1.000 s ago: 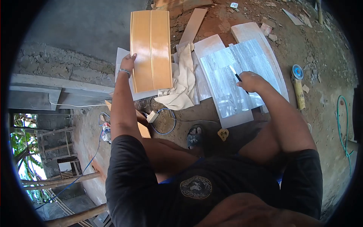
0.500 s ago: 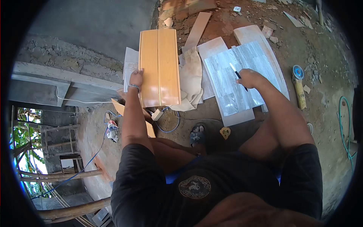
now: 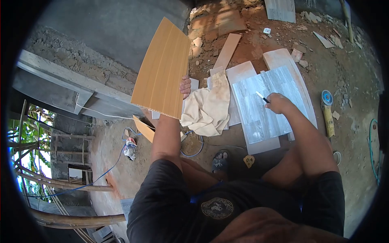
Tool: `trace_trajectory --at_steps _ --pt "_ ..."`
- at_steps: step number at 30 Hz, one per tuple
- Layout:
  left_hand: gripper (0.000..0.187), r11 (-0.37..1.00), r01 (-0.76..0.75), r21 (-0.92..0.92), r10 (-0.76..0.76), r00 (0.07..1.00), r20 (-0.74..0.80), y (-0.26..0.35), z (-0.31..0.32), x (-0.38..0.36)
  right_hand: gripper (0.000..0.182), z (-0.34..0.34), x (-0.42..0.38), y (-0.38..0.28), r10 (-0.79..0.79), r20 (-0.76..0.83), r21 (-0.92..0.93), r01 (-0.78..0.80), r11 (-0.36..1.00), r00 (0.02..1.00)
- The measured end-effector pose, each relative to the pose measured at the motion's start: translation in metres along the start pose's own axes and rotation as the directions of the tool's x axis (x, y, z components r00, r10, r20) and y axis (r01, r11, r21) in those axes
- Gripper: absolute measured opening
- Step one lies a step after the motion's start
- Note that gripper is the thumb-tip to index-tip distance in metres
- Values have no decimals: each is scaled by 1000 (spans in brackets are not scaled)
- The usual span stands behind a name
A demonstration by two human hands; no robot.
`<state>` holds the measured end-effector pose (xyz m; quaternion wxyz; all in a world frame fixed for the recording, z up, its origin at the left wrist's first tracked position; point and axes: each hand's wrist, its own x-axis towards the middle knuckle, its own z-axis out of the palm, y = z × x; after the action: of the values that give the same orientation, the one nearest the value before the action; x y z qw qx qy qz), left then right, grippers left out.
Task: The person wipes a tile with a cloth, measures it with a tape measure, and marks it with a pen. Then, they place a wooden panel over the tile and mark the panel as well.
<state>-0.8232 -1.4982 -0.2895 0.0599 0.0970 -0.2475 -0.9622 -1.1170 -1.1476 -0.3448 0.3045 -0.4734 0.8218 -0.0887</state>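
Observation:
My left hand (image 3: 185,86) is wrapped round the right edge of a wood-coloured panel (image 3: 162,67), which is raised and tilted at the left of the view. Its fingers show at that edge, while the panel covers the rest of the hand. A slim black-and-white pen (image 3: 262,97) is pinched in my right hand (image 3: 277,103), its white end pointing away from me. Below that hand lies a grey wood-grain tile (image 3: 259,125), resting on larger pale sheets (image 3: 265,144). Between my two hands a crumpled beige cloth (image 3: 206,111) lies over some boards.
An angle grinder (image 3: 328,113) with a blue disc lies to the right. Near my sandalled foot (image 3: 220,163) is a small yellow piece (image 3: 249,161). A blue cord (image 3: 99,172) runs along the left floor. Rubble (image 3: 259,44) and a long board (image 3: 227,50) lie ahead, beside a concrete wall (image 3: 109,32).
My left hand has lifted and turned the panel so its other face shows, tilted. My right hand stays over the tile with the pen. The whole view has shifted slightly.

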Motion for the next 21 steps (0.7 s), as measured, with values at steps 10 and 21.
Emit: trace_trajectory --at_steps 10,21 --pt "68 67 122 990 795 594 -127 -96 -10 70 26 -51 24 45 255 -664 733 544 408 703" --pt "62 -362 271 892 644 764 29 -125 35 72 23 -64 21 59 349 -557 755 634 -164 754"
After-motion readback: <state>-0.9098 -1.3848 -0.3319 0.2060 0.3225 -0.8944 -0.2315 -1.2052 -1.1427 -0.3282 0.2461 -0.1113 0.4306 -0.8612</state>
